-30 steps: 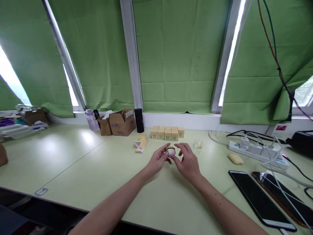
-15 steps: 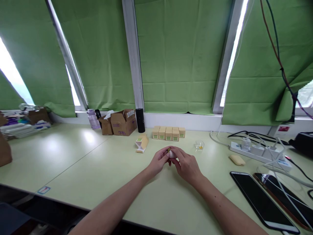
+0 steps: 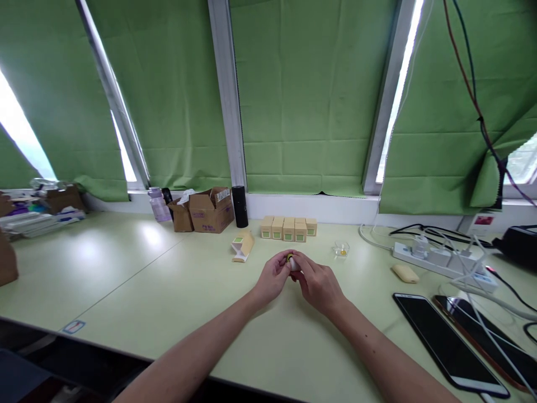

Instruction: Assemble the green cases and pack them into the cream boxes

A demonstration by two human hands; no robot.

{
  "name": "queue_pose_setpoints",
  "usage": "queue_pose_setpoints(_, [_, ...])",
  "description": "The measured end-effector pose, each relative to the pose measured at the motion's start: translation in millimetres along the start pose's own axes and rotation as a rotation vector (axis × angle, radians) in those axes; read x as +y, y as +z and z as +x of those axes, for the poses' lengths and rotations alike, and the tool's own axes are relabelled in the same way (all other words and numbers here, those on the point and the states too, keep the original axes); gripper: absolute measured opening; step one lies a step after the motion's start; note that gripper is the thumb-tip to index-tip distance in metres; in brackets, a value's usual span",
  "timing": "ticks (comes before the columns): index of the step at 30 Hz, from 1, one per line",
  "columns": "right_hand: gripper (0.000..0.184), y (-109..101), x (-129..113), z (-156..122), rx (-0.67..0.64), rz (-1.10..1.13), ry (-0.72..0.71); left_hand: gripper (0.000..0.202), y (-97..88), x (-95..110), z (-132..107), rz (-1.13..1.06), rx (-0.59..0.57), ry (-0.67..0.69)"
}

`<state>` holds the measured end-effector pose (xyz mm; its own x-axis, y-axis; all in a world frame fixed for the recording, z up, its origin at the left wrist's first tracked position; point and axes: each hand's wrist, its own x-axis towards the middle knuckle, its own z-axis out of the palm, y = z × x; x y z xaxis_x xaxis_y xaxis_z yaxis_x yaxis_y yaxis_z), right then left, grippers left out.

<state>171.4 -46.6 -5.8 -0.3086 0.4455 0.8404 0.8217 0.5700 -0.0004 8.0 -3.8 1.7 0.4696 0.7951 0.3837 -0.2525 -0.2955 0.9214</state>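
Note:
Between my fingertips is a small white object with a yellow-and-black end (image 3: 295, 265); most of it is covered, and its kind does not show. My left hand (image 3: 272, 276) pinches the yellow end, and my right hand (image 3: 319, 282) is closed around the white part. Beyond my left hand an opened small kraft box (image 3: 243, 246) lies on its side with its flap toward me. Farther back stands a cluster of several small kraft boxes (image 3: 288, 229) with green labels. To the right of my hands sits a clear plastic tray (image 3: 341, 249) with something small and yellow in it.
Two phones (image 3: 448, 341) lie at the right, below a white power strip (image 3: 444, 264) with tangled cables. A cream-coloured case (image 3: 405, 273) is near them. Cardboard cartons (image 3: 212, 211), a black cylinder (image 3: 240, 207) and a purple bottle (image 3: 159, 204) stand along the back.
Both hands stay together around the small object, with slight finger movement; a little more of its yellow end shows. The whole view has shifted slightly.

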Motion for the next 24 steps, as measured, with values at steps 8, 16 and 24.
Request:
queue_pose_setpoints(8, [0.042, -2.6, -1.0, 3.0, 0.021, -0.008, -0.039, 0.040, 4.4, -1.4, 1.2, 0.021, 0.085, -0.002])
queue_pose_setpoints(16, [0.041, -5.0, -1.1, 2.5, 0.007, 0.030, 0.007, 0.051, 1.4, 4.1, -3.6, 0.025, 0.023, 0.024])
queue_pose_setpoints(24, [0.044, -0.6, -3.7, -0.5, -0.009, 0.038, 0.048, 0.058, 6.4, 6.0, -3.8, 0.069, 0.017, 0.020])
